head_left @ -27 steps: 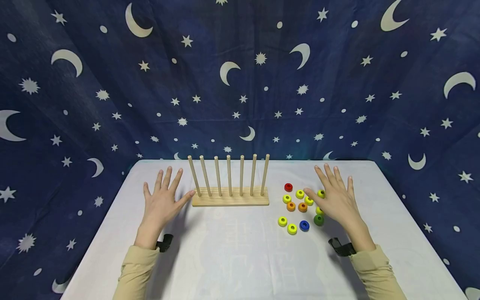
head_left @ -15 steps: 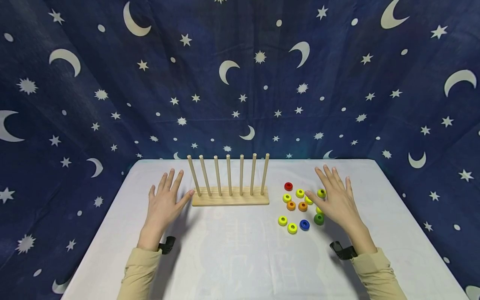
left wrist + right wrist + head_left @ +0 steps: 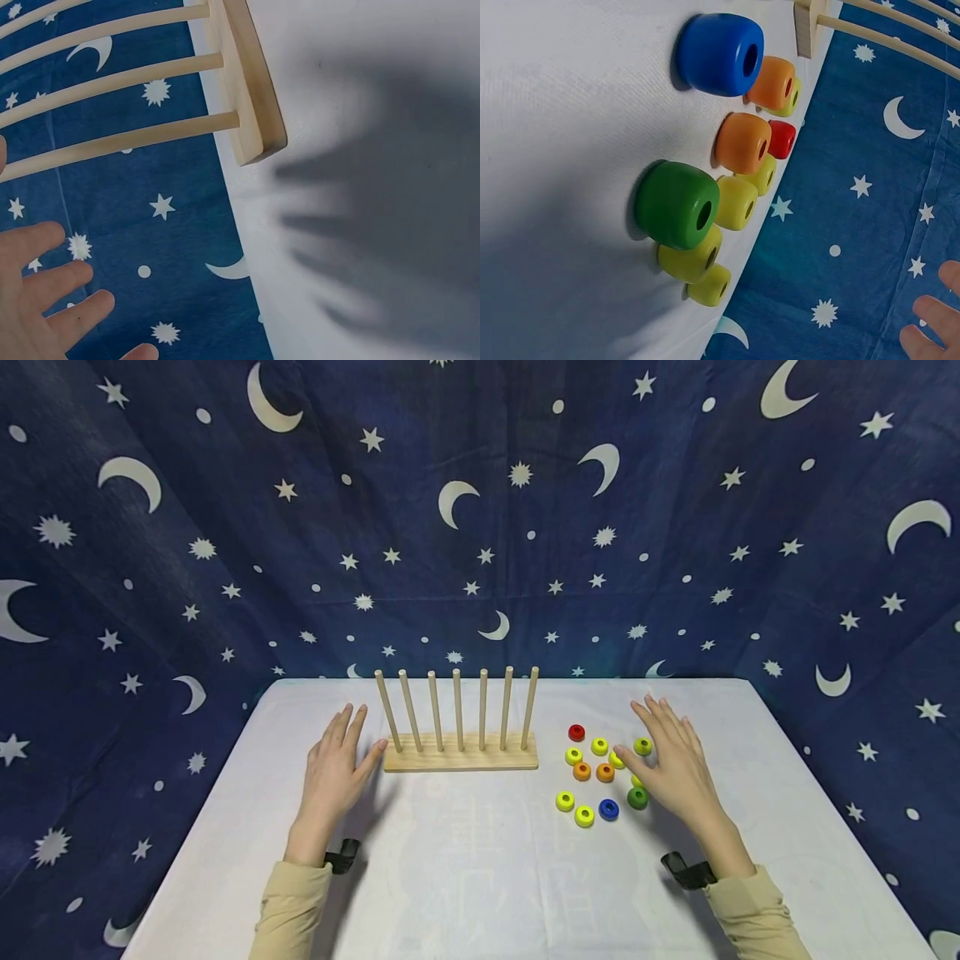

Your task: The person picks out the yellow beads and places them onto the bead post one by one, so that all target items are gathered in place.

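Seemingly pre-grasp, the left hand [image 3: 330,778] and right hand [image 3: 675,770] hung wide, empty — beads [image 3: 605,777] at the latter's nine o'clock likely wanted pinching.

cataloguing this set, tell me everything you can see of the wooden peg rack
The peg rack looks made of pale wood, with grain faintly showing on its base, a long, narrow slab. Seven thin, round pegs rise from it in one row, all bare. It stands upright towards the far edge of the white tabletop, its length running left to right. The left grip is beside its left end; whether they touch is unclear.
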A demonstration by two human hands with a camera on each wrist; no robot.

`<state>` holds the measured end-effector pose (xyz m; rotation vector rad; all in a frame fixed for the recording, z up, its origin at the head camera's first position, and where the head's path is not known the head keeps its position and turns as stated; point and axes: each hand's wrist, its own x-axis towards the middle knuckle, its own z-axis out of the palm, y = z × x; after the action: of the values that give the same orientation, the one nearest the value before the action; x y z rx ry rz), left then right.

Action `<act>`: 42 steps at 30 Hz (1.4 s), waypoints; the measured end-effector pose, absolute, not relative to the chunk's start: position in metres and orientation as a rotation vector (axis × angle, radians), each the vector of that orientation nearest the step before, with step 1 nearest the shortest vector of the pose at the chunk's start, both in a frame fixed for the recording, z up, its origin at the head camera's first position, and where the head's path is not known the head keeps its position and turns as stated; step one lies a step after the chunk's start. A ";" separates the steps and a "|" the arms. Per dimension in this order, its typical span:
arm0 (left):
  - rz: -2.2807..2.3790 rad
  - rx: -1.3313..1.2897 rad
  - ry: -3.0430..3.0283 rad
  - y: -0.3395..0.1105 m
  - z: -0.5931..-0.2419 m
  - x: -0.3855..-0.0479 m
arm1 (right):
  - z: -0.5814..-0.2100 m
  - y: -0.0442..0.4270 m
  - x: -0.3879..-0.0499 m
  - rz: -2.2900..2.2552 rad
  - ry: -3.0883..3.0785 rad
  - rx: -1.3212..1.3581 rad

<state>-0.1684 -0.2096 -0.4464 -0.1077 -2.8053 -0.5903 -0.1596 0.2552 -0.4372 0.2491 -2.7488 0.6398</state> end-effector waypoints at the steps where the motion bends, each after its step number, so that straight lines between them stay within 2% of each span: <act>1: -0.609 -0.104 -2.800 -0.209 -0.447 -0.168 | -0.438 0.255 -0.159 0.645 -2.741 0.253; 42: -1.179 0.084 -2.718 -0.193 -0.491 -0.168 | -0.461 0.249 -0.140 0.743 -2.693 0.388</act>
<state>-0.1677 -0.1929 -0.4912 0.0842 -2.7179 -1.1789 -0.1396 0.2494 -0.4606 0.3884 -2.6933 0.7430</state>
